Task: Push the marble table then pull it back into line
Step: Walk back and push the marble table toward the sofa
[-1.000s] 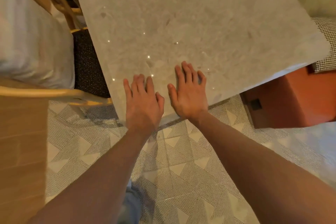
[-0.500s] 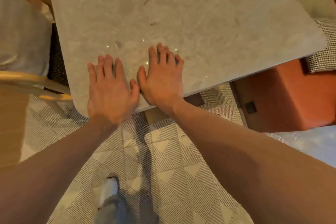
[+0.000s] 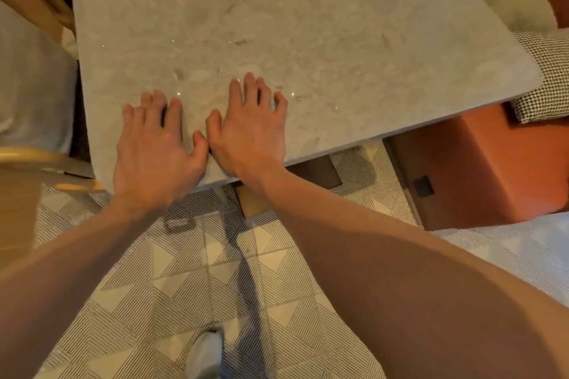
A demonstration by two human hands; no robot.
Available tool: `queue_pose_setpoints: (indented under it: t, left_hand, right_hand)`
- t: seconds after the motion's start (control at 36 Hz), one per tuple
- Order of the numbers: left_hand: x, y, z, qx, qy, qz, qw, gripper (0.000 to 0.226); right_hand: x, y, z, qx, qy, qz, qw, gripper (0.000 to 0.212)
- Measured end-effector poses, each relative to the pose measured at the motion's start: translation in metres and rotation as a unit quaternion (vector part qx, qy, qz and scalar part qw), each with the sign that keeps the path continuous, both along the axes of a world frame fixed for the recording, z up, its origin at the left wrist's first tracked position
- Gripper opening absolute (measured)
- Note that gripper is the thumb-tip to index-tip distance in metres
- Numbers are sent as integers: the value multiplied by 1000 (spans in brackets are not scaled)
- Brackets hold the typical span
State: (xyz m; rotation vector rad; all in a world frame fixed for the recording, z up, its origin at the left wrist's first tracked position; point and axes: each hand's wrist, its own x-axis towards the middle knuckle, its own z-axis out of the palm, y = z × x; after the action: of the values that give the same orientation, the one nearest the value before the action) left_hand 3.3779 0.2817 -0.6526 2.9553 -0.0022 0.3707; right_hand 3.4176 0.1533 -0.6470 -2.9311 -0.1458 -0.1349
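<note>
The marble table has a pale grey, speckled square top that fills the upper half of the head view. Both my palms lie flat on it near its front edge, side by side, thumbs almost touching. My left hand rests by the front left corner, fingers slightly apart. My right hand sits just to its right, fingers spread and a little arched. Neither hand holds anything. A brown table base shows under the front edge.
A wooden chair with a grey cushion stands tight against the table's left side. An orange seat with a checked cushion sits at the right corner. Patterned tile floor lies below, with my shoe on it.
The front edge of the table has shifted lower and nearer in view, and more of its base shows. Both hands stay flat on the top; the fingers have spread and arched slightly.
</note>
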Motion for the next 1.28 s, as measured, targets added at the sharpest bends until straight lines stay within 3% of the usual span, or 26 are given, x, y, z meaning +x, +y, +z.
queue_pose_setpoints:
  t: [0.83,1.08,1.28]
  left_hand:
    - [41,39,-12,-16,-76,-31,997,56]
    - [41,36,-6,-16,-32,-39,999,63]
    - [38,30,16,-29,19,-23,999,42]
  right_hand:
    - [32,35,-4,-3,-23,-37,999,68]
    - [32,32,-3,-6,-10,-32,999,68]
    - [35,19,25,-36,83,22,996,70]
